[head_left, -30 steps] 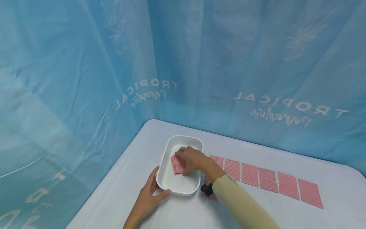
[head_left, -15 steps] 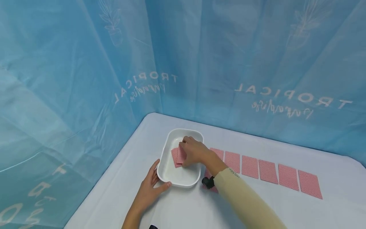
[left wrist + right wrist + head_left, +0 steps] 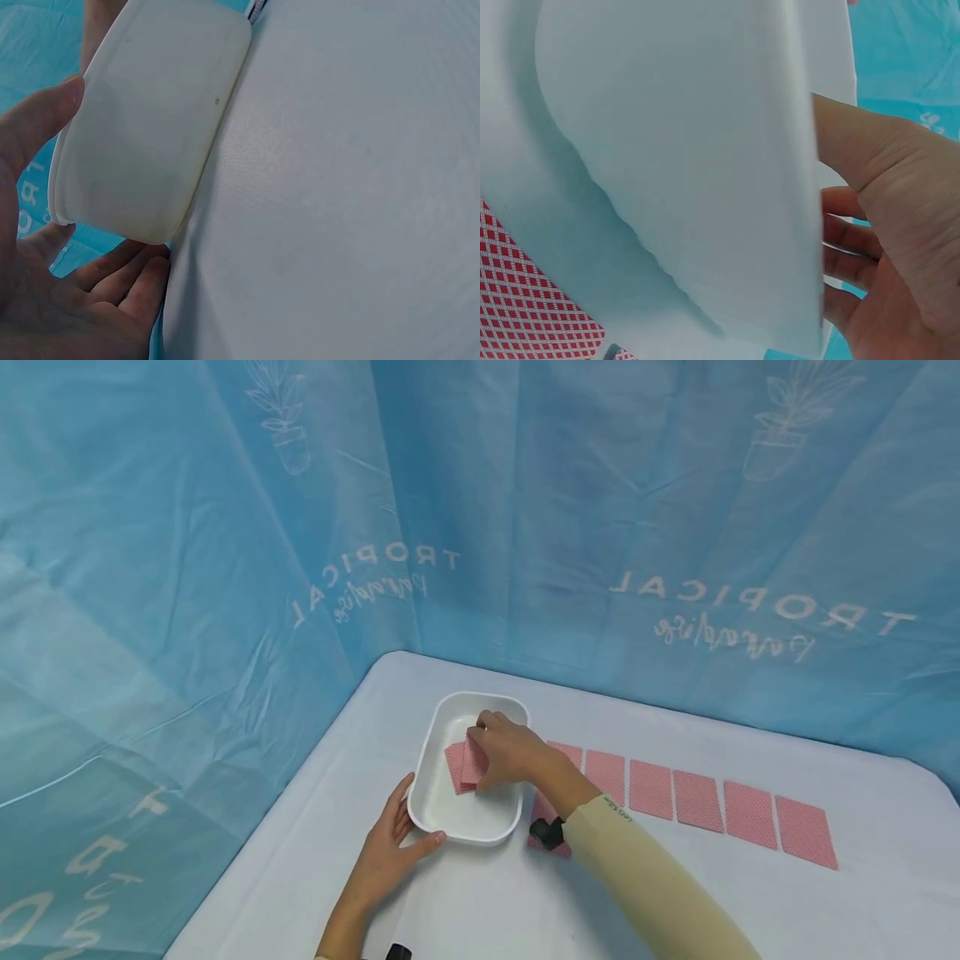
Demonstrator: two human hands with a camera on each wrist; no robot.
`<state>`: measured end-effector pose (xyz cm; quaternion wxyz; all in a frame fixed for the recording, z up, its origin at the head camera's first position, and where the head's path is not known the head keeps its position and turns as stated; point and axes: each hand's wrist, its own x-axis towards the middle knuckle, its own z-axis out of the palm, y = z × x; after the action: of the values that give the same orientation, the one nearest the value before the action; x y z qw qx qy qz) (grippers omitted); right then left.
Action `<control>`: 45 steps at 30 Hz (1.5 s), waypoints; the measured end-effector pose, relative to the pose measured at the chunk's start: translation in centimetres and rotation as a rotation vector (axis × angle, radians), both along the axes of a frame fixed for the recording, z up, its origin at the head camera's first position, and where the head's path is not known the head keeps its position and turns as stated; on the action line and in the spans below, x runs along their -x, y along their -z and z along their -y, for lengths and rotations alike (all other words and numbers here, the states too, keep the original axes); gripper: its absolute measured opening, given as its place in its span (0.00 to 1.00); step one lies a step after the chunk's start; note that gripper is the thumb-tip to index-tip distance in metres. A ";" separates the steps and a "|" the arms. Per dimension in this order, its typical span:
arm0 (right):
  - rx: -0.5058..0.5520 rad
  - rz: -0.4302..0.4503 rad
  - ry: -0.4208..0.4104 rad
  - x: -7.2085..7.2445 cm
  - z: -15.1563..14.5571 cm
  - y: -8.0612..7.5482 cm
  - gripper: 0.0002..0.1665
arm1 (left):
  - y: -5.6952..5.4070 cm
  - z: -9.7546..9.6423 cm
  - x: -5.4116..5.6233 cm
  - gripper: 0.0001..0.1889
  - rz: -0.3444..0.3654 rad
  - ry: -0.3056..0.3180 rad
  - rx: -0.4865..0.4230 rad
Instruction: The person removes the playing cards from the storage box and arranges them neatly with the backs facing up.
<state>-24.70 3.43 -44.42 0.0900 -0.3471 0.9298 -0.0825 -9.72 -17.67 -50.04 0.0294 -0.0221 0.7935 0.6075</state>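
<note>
Red-backed cards (image 3: 459, 766) are gathering in our white plastic tray (image 3: 442, 812); right hand (image 3: 504, 755) pinching them, left hand (image 3: 390, 853) flat, bracing it; six cards (image 3: 697, 800) are waiting along the table's (image 3: 862, 902) far edge.

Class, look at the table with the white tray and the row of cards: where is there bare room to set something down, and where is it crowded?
Bare: the table nearer than the card row, and the strip between that row and the blue curtain. Crowded: the white tray, with the right hand on cards inside it and the left hand at its near corner.

I read "TROPICAL" mirrored on the blue curtain (image 3: 525, 527), well beyond my fingers; the script beneath is illegible.
</note>
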 end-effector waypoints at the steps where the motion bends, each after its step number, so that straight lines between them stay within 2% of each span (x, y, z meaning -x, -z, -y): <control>1: 0.000 -0.001 -0.002 0.0 0.0 -0.1 0.51 | 0.0 0.0 0.0 0.49 -0.003 0.000 0.002; 12: -0.044 0.001 -0.012 -0.5 -0.3 -1.5 0.49 | 0.2 0.1 0.2 0.49 -0.004 0.005 0.011; 19: -0.031 0.013 -0.028 -0.9 -0.5 -2.5 0.48 | 0.2 0.3 0.3 0.50 0.011 -0.010 0.014; 31: -0.026 -0.003 -0.033 -1.4 -0.8 -3.1 0.49 | 0.4 0.4 0.3 0.50 -0.010 0.000 0.002; 36: -0.016 -0.013 -0.034 -1.8 -1.2 -3.3 0.48 | -0.1 0.3 0.2 0.50 -0.016 0.005 0.004; 42: 0.008 -0.036 -0.033 -2.4 -2.2 -4.1 0.49 | -1.5 -0.3 -0.2 0.50 0.006 0.008 -0.016; 45: 0.020 -0.044 -0.030 -2.6 -2.8 -4.5 0.48 | -1.8 -0.4 -0.3 0.50 0.010 0.004 -0.021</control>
<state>-22.06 6.27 -39.94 0.0673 -0.3636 0.9254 -0.0827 -9.45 -17.30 -48.28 0.0348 -0.0232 0.7868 0.6158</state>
